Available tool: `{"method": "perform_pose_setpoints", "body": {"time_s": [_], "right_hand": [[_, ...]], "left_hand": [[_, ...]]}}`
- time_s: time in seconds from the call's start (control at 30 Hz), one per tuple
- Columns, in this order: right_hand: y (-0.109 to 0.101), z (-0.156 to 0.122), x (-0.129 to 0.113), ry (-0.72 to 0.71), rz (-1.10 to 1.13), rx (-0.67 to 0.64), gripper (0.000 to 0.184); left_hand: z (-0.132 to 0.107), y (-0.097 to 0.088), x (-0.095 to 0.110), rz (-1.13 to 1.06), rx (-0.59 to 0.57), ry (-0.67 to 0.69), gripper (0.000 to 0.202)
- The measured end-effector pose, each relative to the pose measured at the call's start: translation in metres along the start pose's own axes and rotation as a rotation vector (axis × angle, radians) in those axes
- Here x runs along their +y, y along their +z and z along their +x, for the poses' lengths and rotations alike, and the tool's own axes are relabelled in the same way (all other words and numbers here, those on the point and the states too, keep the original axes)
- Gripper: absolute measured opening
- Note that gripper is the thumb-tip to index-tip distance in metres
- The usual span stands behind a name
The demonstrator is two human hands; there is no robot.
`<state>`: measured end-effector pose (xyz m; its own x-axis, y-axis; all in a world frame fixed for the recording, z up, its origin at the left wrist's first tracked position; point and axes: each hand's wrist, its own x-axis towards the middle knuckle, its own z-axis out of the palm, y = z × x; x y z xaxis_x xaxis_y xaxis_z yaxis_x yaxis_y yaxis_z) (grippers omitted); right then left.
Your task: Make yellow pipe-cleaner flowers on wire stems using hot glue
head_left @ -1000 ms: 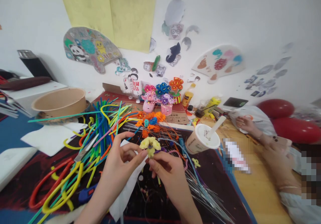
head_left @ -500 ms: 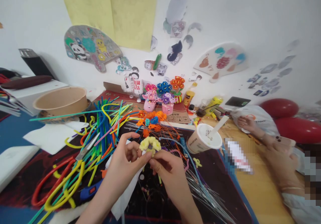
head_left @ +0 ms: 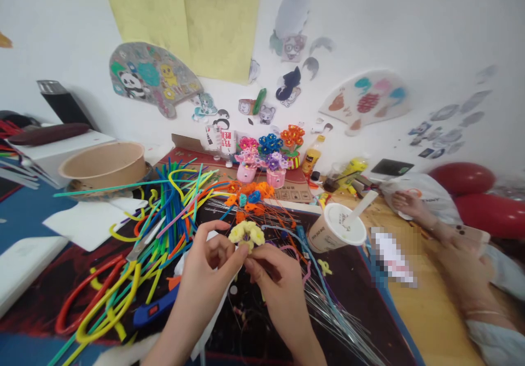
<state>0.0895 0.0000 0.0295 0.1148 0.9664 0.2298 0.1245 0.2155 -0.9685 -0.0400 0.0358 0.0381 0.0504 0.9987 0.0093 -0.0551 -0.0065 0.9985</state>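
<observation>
Pinched between both hands is a small pale yellow flower [head_left: 246,233] that looks made of fuzzy pipe cleaner. My left hand [head_left: 215,256] grips its left side with thumb and fingers, and my right hand [head_left: 274,276] closes on its base from the right. The stem below is mostly hidden by my fingers. Just beyond the flower lie orange and blue pipe cleaner flowers [head_left: 250,193] with thin wire stems. Left of my hands is a heap of coloured pipe cleaners [head_left: 172,213], with red and yellow handled scissors [head_left: 137,251] on it.
A lidded paper cup with a straw [head_left: 336,228] stands to the right, beside loose wires [head_left: 336,311]. Small potted flowers [head_left: 246,172] line the back near the wall. A brown bowl [head_left: 102,163] sits back left. At the right edge, another person's hands [head_left: 463,267] are near a phone.
The flower has tilted slightly in my fingers and both hands remain on it. The whole view has shifted a little, so things appear slightly further right.
</observation>
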Motion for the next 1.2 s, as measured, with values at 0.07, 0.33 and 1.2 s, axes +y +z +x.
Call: {"method": "perform_pose_setpoints", "body": {"time_s": [0.07,0.33,1.2], "right_hand": [[0.001,0.000,0.001,-0.005,0.006,0.007,0.013],[0.003,0.000,-0.001,-0.033,0.017,0.026,0.012],[0.004,0.006,0.001,0.071,0.212,-0.014,0.021]], "left_hand": [[-0.001,0.001,0.002,-0.019,0.011,-0.009,0.042],[-0.004,0.006,0.014,-0.033,0.008,-0.078,0.044],[-0.002,-0.002,0.016,0.197,-0.033,0.013,0.034]]}}
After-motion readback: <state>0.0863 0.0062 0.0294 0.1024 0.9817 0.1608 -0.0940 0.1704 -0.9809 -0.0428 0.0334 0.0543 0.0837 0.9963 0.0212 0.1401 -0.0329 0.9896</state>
